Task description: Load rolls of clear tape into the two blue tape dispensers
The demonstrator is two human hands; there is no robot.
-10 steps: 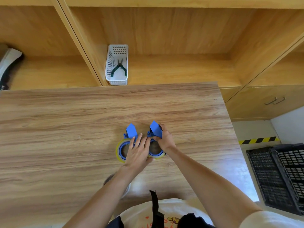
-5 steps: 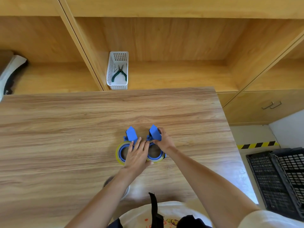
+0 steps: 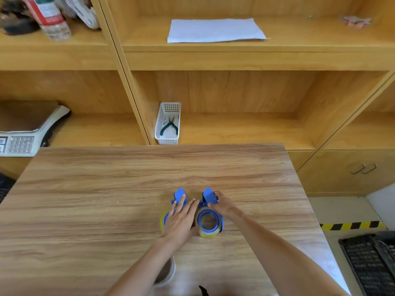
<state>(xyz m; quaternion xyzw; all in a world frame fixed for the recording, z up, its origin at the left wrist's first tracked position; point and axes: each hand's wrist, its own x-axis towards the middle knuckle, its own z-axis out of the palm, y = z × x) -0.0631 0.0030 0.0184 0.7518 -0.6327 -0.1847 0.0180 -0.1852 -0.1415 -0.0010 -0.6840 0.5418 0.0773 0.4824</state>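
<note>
Scales (image 3: 20,133) are sitting on the lower shelf at far left, partly cut off by the frame edge. Further right, a white basket (image 3: 168,124) with green pliers (image 3: 170,126) is standing on the shelf just behind the table (image 3: 85,199). On the table, two blue dispensers are lying side by side, their long axes running away from the person, blue flaps pointing toward the shelves. The left dispenser (image 3: 179,195) is mostly hidden under the left hand (image 3: 181,221), which is lying flat on it with fingers together and stretched out; only a yellowish edge of its tape roll is showing. The right dispenser (image 3: 208,218) is showing its tape roll (image 3: 208,233) clearly. The right hand (image 3: 224,205) is curling its fingers on that dispenser's flap; how firmly they are clamping is hard to make out. A round container (image 3: 167,274) near the table's front edge is half hidden by the left forearm.
</note>
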